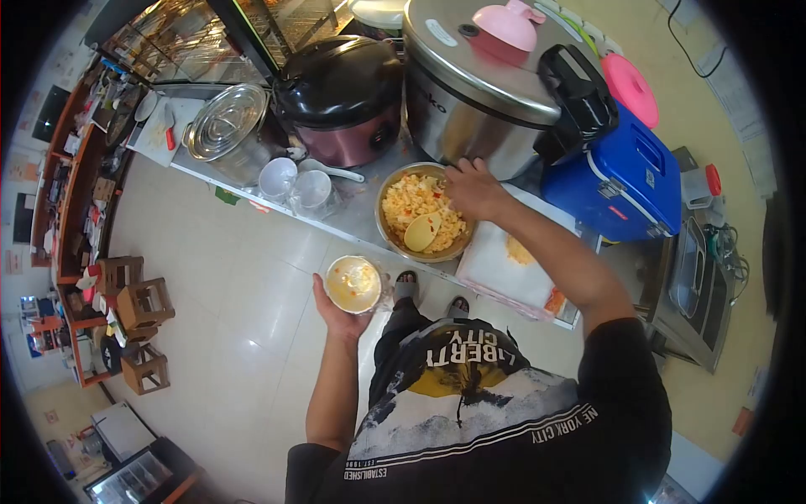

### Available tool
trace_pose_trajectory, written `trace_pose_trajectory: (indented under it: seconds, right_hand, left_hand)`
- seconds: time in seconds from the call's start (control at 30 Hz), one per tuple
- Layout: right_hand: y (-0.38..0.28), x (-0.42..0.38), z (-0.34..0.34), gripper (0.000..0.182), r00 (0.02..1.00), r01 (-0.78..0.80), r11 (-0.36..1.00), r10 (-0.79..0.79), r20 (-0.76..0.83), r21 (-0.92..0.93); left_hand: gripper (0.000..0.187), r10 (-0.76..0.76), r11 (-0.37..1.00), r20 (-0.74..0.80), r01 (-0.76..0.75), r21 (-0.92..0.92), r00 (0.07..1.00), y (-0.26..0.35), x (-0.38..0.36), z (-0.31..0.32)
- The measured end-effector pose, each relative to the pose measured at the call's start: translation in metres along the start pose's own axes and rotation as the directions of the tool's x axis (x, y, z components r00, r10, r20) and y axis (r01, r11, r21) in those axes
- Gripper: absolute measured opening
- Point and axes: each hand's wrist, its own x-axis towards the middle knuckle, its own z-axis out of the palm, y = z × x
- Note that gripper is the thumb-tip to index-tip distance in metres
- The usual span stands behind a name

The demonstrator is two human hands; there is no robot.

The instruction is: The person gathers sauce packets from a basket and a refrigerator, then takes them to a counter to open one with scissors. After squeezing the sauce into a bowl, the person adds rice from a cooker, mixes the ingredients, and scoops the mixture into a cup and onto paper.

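Observation:
My left hand (342, 317) holds a small round bowl (342, 294) over the floor, its fingers curved around the underside. Bits of yellow rice cling inside the bowl, and clear plastic shows at its right edge. On the counter stands a metal bowl (384, 228) of yellow fried rice (411, 200) with red bits. A pale yellow rice paddle (422, 230) lies on the rice. At the metal bowl's right rim, my right hand (477, 190) is closed over the edge; its fingertips are partly hidden.
A large steel rice cooker (470, 126) with a pink funnel-like piece (506, 25) stands behind the metal bowl. Left of it are a dark cooker (340, 101), plastic cups (312, 191), a white ladle (332, 170) and a steel pot (227, 126). A blue cooler (621, 176) and white tray (512, 273) sit right.

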Motion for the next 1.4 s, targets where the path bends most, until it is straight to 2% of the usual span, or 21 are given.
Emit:
trace_pose_trajectory:
  seconds: [0.03,0.13,0.23,0.3,0.33,0.43,0.5,0.57,0.63,0.73,0.83,0.93,0.97,1.03,1.13,1.23,1.27,1.33,1.37,1.4]
  right_hand:
    - [0.002,-0.004,-0.002,0.036,0.998,0.051,0.999,-0.051,0.028,-0.009]
    - [-0.012,-0.027,0.003,0.033,0.980,-0.038,0.973,-0.009,0.201,0.229]
    - [-0.038,-0.061,-0.020,0.029,0.965,-0.261,0.870,0.251,0.080,0.417]
    - [-0.057,-0.049,-0.001,0.029,0.926,-0.327,0.828,0.376,-0.019,0.454]
    - [-0.070,-0.040,0.010,0.029,0.895,-0.360,0.801,0.441,-0.065,0.478]
    - [-0.107,-0.014,0.024,0.030,0.883,-0.392,0.717,0.468,0.018,0.576]
    - [-0.123,-0.009,0.017,0.030,0.899,-0.395,0.718,0.431,0.079,0.573]
    - [-0.126,-0.011,0.008,0.028,0.901,-0.415,0.690,0.403,0.162,0.593]
    - [-0.127,-0.015,-0.003,0.026,0.888,-0.454,0.626,0.377,0.264,0.634]
    - [-0.123,-0.020,0.006,0.022,0.893,-0.444,0.603,0.360,0.270,0.663]
    - [-0.104,-0.029,0.046,0.022,0.942,-0.222,0.502,0.332,0.050,0.836]
    - [-0.082,-0.041,0.060,0.025,0.939,-0.186,0.391,0.342,0.046,0.902]
    - [-0.081,-0.044,0.062,0.025,0.932,-0.209,0.406,0.358,0.056,0.890]
    - [-0.071,-0.048,0.059,0.026,0.918,-0.250,0.448,0.392,0.063,0.859]
    - [-0.066,-0.058,0.056,0.025,0.880,-0.224,0.419,0.474,-0.001,0.880]
    - [-0.056,-0.069,0.059,0.026,0.861,-0.098,0.302,0.504,-0.072,0.948]
    - [-0.053,-0.073,0.049,0.026,0.868,-0.055,0.262,0.490,-0.083,0.963]
    - [-0.057,-0.082,0.020,0.024,0.848,-0.063,0.112,0.529,-0.006,0.992]
    - [-0.059,-0.084,0.005,0.023,0.838,-0.062,0.038,0.545,0.032,0.997]
    - [-0.063,-0.084,-0.002,0.023,0.827,-0.076,0.112,0.562,0.000,0.991]
  left_hand:
    - [0.090,0.014,1.000,-0.008,-0.013,0.006,1.000,0.007,0.000,-0.001]
    - [0.088,0.064,0.998,-0.012,-0.064,0.012,0.998,0.027,0.012,0.005]
    - [0.085,0.107,0.994,0.018,-0.107,0.005,0.994,0.035,0.042,0.016]
    - [0.083,0.111,0.993,0.056,-0.113,0.029,0.992,0.034,0.067,0.021]
    - [0.079,0.067,0.997,0.132,-0.070,0.014,0.989,0.032,0.074,0.025]
    - [0.080,-0.001,1.000,0.170,-0.003,0.024,0.985,0.023,0.090,0.040]
    - [0.080,-0.028,0.999,0.134,0.024,0.033,0.991,0.023,0.091,0.046]
    - [0.081,-0.055,0.998,0.101,0.051,0.040,0.993,0.021,0.088,0.049]
    - [0.080,-0.072,0.997,0.134,0.070,0.024,0.988,0.016,0.086,0.050]
    - [0.079,-0.094,0.996,0.155,0.092,0.015,0.984,0.012,0.082,0.054]
    - [0.078,-0.115,0.993,0.178,0.110,0.039,0.977,0.014,0.086,0.045]
    - [0.074,-0.117,0.990,0.157,0.101,0.103,0.981,0.020,0.082,0.046]
    - [0.073,-0.102,0.987,0.137,0.083,0.140,0.985,0.024,0.078,0.048]
    - [0.071,-0.028,0.973,0.132,-0.003,0.231,0.991,0.035,0.079,0.049]
    - [0.067,0.107,0.894,0.169,-0.169,0.414,0.980,0.053,0.078,0.044]
    - [0.061,0.193,0.733,0.257,-0.313,0.604,0.947,0.066,0.091,0.054]
    - [0.060,0.178,0.692,0.244,-0.297,0.657,0.953,0.064,0.093,0.065]
    - [0.058,0.141,0.603,0.211,-0.253,0.756,0.967,0.046,0.097,0.089]
    - [0.061,0.087,0.631,0.193,-0.204,0.748,0.977,0.033,0.106,0.095]
    - [0.065,0.034,0.656,0.177,-0.156,0.738,0.984,0.019,0.113,0.101]
